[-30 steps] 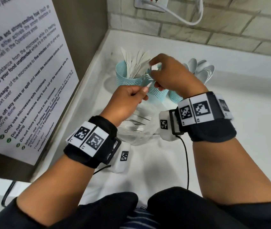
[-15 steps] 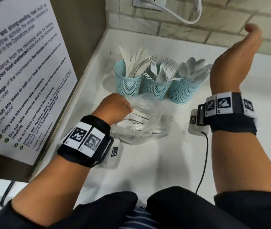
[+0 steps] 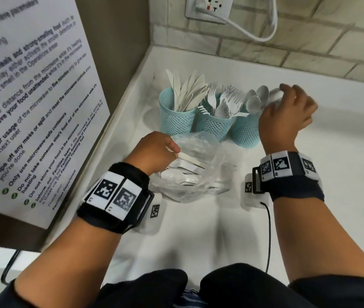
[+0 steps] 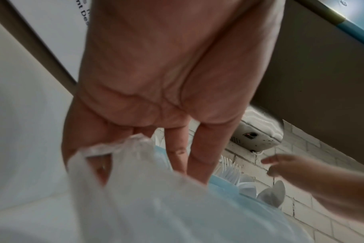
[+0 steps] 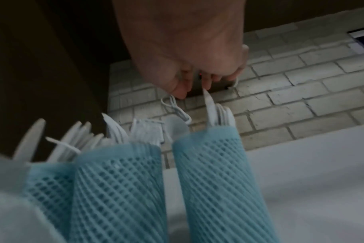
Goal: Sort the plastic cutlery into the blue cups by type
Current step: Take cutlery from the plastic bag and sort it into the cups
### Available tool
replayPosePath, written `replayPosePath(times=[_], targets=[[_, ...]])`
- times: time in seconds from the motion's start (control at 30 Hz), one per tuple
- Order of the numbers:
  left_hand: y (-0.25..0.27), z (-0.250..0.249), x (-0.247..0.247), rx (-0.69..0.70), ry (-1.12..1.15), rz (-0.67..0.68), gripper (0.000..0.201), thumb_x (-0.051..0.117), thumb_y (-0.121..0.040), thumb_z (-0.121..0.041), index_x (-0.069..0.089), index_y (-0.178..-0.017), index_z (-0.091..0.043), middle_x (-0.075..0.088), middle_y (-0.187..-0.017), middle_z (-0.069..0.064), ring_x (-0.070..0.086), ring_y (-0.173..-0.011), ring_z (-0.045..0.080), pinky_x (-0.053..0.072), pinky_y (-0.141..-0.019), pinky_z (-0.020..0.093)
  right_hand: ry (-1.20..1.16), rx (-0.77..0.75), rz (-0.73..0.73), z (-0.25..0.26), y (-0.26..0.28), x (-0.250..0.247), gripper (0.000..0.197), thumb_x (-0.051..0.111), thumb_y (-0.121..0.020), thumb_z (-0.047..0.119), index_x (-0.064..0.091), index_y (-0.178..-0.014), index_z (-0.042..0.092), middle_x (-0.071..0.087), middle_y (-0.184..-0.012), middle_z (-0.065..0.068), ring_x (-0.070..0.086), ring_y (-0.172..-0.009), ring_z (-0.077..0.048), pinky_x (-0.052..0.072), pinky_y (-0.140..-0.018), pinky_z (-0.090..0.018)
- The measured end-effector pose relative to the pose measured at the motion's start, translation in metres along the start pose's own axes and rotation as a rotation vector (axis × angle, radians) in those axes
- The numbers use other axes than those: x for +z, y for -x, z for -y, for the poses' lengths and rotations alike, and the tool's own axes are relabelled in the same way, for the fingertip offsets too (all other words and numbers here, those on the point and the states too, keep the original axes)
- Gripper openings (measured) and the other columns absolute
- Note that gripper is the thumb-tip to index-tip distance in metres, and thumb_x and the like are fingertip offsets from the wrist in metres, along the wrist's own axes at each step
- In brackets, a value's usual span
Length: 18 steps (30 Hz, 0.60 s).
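Three blue mesh cups stand in a row at the back of the white counter: the knife cup (image 3: pixel 175 123), the fork cup (image 3: pixel 212 127) and the spoon cup (image 3: pixel 244 134). My right hand (image 3: pixel 281 94) hovers over the spoon cup (image 5: pixel 214 172) with loosely bent fingers, and one fingertip touches the top of a standing spoon (image 5: pixel 210 105). In front of the cups, my left hand (image 3: pixel 174 152) reaches into the mouth of a clear plastic bag (image 3: pixel 198 181) of loose cutlery. Its fingertips meet a white handle (image 3: pixel 187 157). The plastic (image 4: pixel 148 189) hides whether they hold it.
A panel with a printed notice (image 3: pixel 32 96) walls the left side. A brick wall (image 3: pixel 310 47) with a socket and white cable (image 3: pixel 254 34) closes the back. A black cable (image 3: pixel 268 230) runs down the counter (image 3: pixel 343 163) under my right wrist.
My right hand left the fork cup, swung up to the right, and has come down over the spoon cup. My left hand dropped from beside the cups into the bag.
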State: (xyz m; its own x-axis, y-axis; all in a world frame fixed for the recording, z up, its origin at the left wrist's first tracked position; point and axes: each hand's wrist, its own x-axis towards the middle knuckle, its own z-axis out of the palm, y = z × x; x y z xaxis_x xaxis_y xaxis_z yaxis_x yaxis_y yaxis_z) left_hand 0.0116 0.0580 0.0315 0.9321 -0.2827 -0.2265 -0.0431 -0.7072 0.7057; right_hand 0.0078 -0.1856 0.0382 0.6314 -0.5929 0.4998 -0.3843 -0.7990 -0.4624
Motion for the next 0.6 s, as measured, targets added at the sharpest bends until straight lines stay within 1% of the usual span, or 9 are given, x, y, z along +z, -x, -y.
replayPosePath(times=[0.1, 0.13, 0.2, 0.27, 0.33, 0.37, 0.43, 0.47, 0.6], targets=[[0.0, -0.001, 0.0, -0.021, -0.035, 0.026, 0.014, 0.063, -0.085, -0.013, 0.07, -0.097, -0.014, 0.066, -0.112, 0.002, 0.059, -0.096, 0.015, 0.037, -0.077, 0.018, -0.219, -0.175, -0.168, 0.024, 0.001, -0.018, 0.037, 0.043, -0.075, 0.006, 0.063, -0.105, 0.011, 0.057, -0.116, -0.008, 0.049, -0.11, -0.024, 0.036, -0.085, -0.031], [0.0, 0.0, 0.0, -0.028, -0.044, 0.032, 0.017, 0.063, -0.085, -0.013, 0.07, -0.101, -0.013, 0.065, -0.114, 0.003, 0.058, -0.099, 0.015, 0.036, -0.079, 0.017, -0.366, -0.245, -0.114, 0.035, 0.003, -0.025, 0.032, 0.042, -0.073, 0.003, 0.066, -0.093, 0.009, 0.062, -0.1, -0.005, 0.055, -0.094, -0.015, 0.041, -0.078, -0.026], [-0.001, 0.0, 0.0, -0.038, -0.05, 0.024, 0.026, 0.063, -0.086, -0.012, 0.065, -0.112, -0.01, 0.062, -0.121, 0.005, 0.056, -0.11, 0.019, 0.036, -0.084, 0.019, -0.573, -0.288, 0.228, 0.056, 0.012, -0.037, 0.03, 0.042, -0.074, -0.002, 0.069, -0.078, 0.011, 0.063, -0.073, 0.005, 0.055, -0.061, 0.003, 0.041, -0.059, -0.014], [-0.002, 0.0, 0.001, -0.041, -0.037, -0.004, 0.031, 0.06, -0.087, -0.01, 0.062, -0.118, -0.009, 0.059, -0.126, 0.005, 0.054, -0.116, 0.021, 0.035, -0.086, 0.019, -0.512, -0.279, 0.723, 0.074, 0.026, -0.041, 0.029, 0.046, -0.081, -0.003, 0.07, -0.08, 0.012, 0.064, -0.068, 0.007, 0.054, -0.05, 0.005, 0.038, -0.05, -0.007], [-0.001, 0.001, 0.002, -0.043, -0.018, -0.038, 0.031, 0.057, -0.087, -0.006, 0.062, -0.118, -0.011, 0.059, -0.126, 0.005, 0.055, -0.114, 0.021, 0.036, -0.084, 0.019, -0.296, -0.348, 1.091, 0.081, 0.041, -0.03, 0.022, 0.053, -0.085, 0.003, 0.072, -0.094, 0.011, 0.07, -0.081, 0.0, 0.06, -0.062, 0.003, 0.045, -0.058, -0.009], [-0.001, 0.001, 0.002, -0.042, -0.011, -0.053, 0.031, 0.056, -0.088, -0.006, 0.062, -0.118, -0.011, 0.059, -0.126, 0.005, 0.056, -0.113, 0.021, 0.037, -0.083, 0.018, -0.16, -0.415, 1.147, 0.082, 0.049, -0.022, 0.022, 0.055, -0.086, 0.007, 0.071, -0.1, 0.012, 0.071, -0.092, -0.002, 0.062, -0.073, -0.001, 0.047, -0.066, -0.012], [0.0, 0.002, 0.001, -0.037, -0.001, -0.071, 0.031, 0.055, -0.088, -0.006, 0.061, -0.118, -0.012, 0.058, -0.127, 0.004, 0.056, -0.113, 0.02, 0.038, -0.082, 0.018, 0.053, -0.511, 1.125, 0.083, 0.062, -0.007, 0.026, 0.057, -0.086, 0.012, 0.068, -0.11, 0.013, 0.067, -0.112, -0.004, 0.061, -0.1, -0.013, 0.044, -0.084, -0.02], [0.0, 0.003, 0.0, -0.033, 0.005, -0.074, 0.032, 0.054, -0.088, -0.006, 0.061, -0.118, -0.012, 0.058, -0.128, 0.004, 0.055, -0.114, 0.02, 0.037, -0.083, 0.018, 0.111, -0.518, 1.114, 0.083, 0.066, -0.001, 0.029, 0.058, -0.085, 0.013, 0.066, -0.113, 0.013, 0.064, -0.118, -0.006, 0.058, -0.108, -0.018, 0.041, -0.088, -0.022], [0.0, 0.004, -0.001, -0.001, 0.018, -0.05, 0.032, 0.053, -0.089, -0.004, 0.061, -0.119, -0.013, 0.058, -0.128, 0.004, 0.055, -0.115, 0.019, 0.035, -0.084, 0.017, 0.157, -0.477, 1.119, 0.073, 0.077, 0.017, 0.039, 0.064, -0.081, 0.014, 0.057, -0.119, 0.012, 0.058, -0.121, -0.008, 0.053, -0.111, -0.023, 0.036, -0.081, -0.022]])
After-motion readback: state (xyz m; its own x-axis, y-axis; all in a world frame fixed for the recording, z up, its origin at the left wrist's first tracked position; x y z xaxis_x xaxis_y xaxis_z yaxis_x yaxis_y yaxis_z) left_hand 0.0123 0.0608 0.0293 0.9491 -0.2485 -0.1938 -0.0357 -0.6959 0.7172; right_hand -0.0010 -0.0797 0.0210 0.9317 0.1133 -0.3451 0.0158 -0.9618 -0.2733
